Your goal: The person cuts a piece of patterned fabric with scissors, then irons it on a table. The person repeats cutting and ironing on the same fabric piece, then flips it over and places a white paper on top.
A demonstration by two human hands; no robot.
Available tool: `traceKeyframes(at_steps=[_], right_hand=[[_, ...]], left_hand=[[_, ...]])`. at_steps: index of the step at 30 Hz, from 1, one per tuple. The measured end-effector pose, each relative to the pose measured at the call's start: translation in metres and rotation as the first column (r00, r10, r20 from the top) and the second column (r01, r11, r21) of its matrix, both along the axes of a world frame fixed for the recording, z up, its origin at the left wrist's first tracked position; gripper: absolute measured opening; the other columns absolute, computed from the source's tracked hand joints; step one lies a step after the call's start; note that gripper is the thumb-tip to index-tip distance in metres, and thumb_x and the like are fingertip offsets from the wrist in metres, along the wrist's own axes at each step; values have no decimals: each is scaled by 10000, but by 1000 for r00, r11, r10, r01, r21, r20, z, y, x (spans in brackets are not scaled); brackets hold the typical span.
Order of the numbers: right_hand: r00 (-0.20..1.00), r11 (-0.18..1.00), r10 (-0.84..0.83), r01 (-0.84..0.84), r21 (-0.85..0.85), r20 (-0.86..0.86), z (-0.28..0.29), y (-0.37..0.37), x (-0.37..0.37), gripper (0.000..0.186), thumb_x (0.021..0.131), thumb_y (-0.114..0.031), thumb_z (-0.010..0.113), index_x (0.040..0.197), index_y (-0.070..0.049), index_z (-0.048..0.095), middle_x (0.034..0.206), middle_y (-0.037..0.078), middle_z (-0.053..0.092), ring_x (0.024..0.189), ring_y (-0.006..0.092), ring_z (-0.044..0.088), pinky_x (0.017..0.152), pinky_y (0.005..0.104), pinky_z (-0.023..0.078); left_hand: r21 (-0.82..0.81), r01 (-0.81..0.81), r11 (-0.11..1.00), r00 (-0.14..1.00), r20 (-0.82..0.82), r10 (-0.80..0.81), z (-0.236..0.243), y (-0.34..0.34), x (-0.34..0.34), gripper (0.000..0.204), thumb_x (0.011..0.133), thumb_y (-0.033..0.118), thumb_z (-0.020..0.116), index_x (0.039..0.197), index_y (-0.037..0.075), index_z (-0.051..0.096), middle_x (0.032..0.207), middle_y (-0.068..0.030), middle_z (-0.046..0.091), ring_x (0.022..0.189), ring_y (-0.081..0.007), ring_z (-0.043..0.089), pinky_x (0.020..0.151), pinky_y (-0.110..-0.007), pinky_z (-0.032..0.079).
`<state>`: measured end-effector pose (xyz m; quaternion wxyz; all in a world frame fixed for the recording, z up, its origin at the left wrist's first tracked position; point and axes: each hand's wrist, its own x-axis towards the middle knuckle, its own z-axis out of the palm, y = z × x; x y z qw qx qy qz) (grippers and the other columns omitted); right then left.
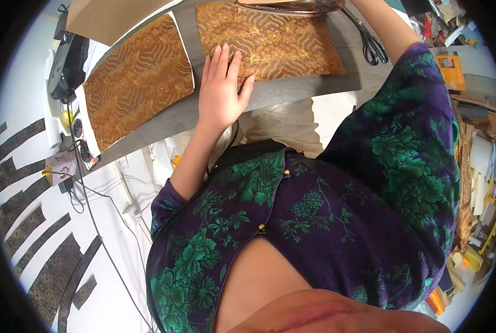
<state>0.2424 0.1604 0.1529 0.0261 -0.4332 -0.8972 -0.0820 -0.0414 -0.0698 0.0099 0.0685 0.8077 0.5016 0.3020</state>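
My left hand (221,89) lies flat with its fingers stretched out, on the left edge of a brown and gold patterned brocade piece (298,53). An iron (292,6) rests over the far edge of this piece, partly cut off by the picture's top. My right forearm (389,28) reaches up past the iron's right end; the right hand itself is beyond the top edge, so whether it grips the iron is hidden. Black-handled scissors (374,51) lie just right of the brocade. A second brocade piece (140,83), with white backing along its edges, lies to the left.
Both pieces lie on a grey work table (173,115) whose near edge curves in front of me. A cable (95,222) hangs at the left. Dark patterned strips (54,266) are at the far left. Rolls and scraps (481,166) crowd the right side.
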Motion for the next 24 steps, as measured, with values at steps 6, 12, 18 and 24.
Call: traceKeyframes(at_steps=[6, 12, 18, 24], right_hand=[[999, 999, 33, -33, -14, -18, 7, -47, -5, 697, 812, -712, 683, 880, -20, 729, 691, 260, 656, 697, 451, 674, 673, 509, 538], [998, 999, 54, -54, 9, -30, 6, -82, -1, 691, 802, -717, 688, 876, -31, 718, 676, 251, 648, 678, 445, 670, 643, 516, 535], [998, 999, -23, 24, -21, 56, 9, -111, 1, 668, 796, -710, 706, 798, -42, 684, 633, 232, 634, 644, 430, 671, 597, 504, 529], [1000, 997, -14, 14, -71, 6, 7, -133, 6, 661, 793, -711, 710, 789, -52, 660, 653, 232, 640, 659, 437, 665, 614, 509, 525]], left_hand=[[2, -9, 1000, 1000, -6, 9, -3, 1, -1, 571, 965, 327, 684, 1406, -19, 570, 1535, -235, 475, 1451, -397, 421, 1219, -510, 307], [16, -5, 1000, 1000, -17, 5, -7, 3, -1, 579, 967, 344, 685, 1407, -13, 570, 1541, -234, 469, 1453, -394, 420, 1216, -504, 312], [32, -6, 999, 999, -47, 7, -11, 5, -4, 588, 969, 356, 683, 1417, -5, 563, 1544, -239, 464, 1458, -395, 414, 1219, -502, 307], [33, -7, 999, 999, -40, 8, -16, 7, -4, 586, 977, 370, 668, 1415, -7, 567, 1543, -245, 466, 1471, -387, 399, 1230, -494, 290]])
